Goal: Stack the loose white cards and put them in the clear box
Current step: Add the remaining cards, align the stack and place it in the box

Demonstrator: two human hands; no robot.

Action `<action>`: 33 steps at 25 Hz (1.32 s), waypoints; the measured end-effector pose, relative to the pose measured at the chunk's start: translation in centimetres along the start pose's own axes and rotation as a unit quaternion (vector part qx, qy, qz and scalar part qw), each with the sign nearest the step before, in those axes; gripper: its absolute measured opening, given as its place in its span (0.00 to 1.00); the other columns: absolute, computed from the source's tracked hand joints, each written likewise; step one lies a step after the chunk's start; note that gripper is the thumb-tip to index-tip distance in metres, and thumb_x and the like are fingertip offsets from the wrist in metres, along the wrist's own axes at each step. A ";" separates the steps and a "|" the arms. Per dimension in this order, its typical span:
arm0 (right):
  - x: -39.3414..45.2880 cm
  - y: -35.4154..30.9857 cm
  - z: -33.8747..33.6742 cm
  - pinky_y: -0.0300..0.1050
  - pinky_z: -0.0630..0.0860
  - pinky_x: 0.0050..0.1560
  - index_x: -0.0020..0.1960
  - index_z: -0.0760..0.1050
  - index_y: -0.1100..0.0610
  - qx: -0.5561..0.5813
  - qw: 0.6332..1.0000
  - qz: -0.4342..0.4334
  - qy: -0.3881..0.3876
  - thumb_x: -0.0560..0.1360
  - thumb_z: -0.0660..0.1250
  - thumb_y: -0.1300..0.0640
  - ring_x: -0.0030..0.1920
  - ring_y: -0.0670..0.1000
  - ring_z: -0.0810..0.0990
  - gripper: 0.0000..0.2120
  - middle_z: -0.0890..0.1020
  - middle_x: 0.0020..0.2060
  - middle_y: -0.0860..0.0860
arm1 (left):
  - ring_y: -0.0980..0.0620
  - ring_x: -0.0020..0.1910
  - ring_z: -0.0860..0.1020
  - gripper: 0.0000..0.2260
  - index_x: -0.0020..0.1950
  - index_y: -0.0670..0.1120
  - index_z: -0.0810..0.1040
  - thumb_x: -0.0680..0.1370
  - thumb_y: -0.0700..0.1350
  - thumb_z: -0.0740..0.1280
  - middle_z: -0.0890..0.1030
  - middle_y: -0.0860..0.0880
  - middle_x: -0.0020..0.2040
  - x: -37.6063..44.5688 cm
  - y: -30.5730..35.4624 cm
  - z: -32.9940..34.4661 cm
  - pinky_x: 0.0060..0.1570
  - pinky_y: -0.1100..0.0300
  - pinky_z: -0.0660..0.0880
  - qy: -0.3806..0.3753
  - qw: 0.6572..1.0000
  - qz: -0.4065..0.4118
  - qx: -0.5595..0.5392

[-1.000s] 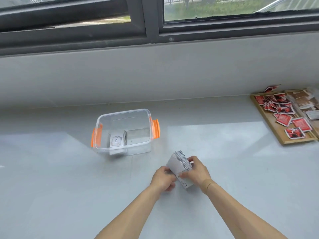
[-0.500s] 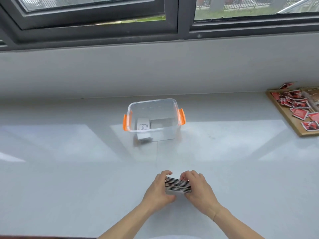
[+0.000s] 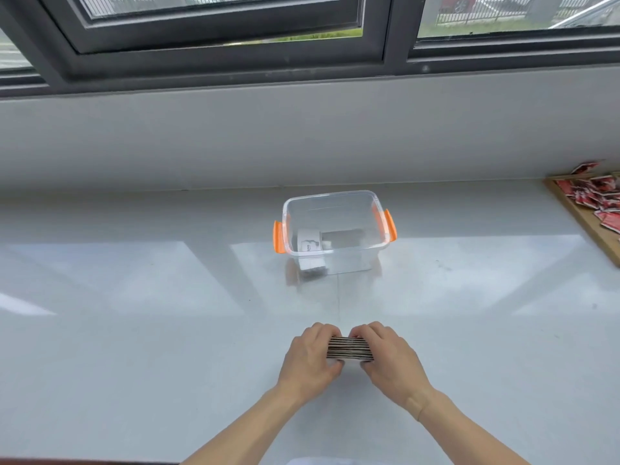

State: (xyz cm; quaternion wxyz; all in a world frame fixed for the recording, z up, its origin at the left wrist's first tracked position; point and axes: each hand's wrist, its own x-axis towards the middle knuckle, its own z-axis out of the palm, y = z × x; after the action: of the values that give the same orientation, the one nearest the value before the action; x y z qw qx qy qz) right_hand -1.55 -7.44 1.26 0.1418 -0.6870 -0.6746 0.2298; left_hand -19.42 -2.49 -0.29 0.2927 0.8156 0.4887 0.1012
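Glossy white countertop (image 3: 134,330) under a dark-framed window (image 3: 218,45), pale wall band between them. Stack of cards (image 3: 350,348) sits on its edge on the counter, edges toward camera, squeezed between both hands. Left hand (image 3: 310,359) clamped on the stack's left end, fingers curled over the top, thumb side low near the counter. Right hand (image 3: 389,359) clamped on the right end, fingers also draped over the top edge; fingertips of the two hands nearly meet above the cards. Card edges look dark and striped from this angle, faces not visible. Bottom edge of the stack seems to rest on the counter, contact hidden by the hands so cannot tell for sure.

Clear box (image 3: 335,226) is straight ahead of the hands, well apart from them, further back toward the wall. Lid off, open top. Orange latch (image 3: 278,237) on its left side, a matching one on its right. Inside, toward the left-hand side, a small white card pile (image 3: 310,245) with some print on top; rest of the box floor looks bare with a dark reflection.

Far to the right of the right hand, at the frame edge, a wooden tray (image 3: 583,223) holding red packets (image 3: 600,196), partly cut off.
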 end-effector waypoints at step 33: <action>4.2 -0.8 3.4 0.49 0.74 0.34 0.52 0.73 0.50 -0.163 0.987 -0.001 -0.010 0.68 0.68 0.43 0.43 0.55 0.74 0.16 0.77 0.43 0.47 | 0.58 0.70 0.67 0.25 0.71 0.51 0.68 0.73 0.43 0.60 0.73 0.54 0.70 -0.3 -9.7 -2.6 0.67 0.64 0.60 0.175 0.858 -0.251 -0.412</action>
State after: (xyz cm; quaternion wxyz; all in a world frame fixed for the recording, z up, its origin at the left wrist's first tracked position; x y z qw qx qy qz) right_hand -4.00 -3.66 -1.76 0.0210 -0.6978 -0.7052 0.1236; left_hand -27.92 1.69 -3.73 0.5270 0.4389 0.6336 0.3579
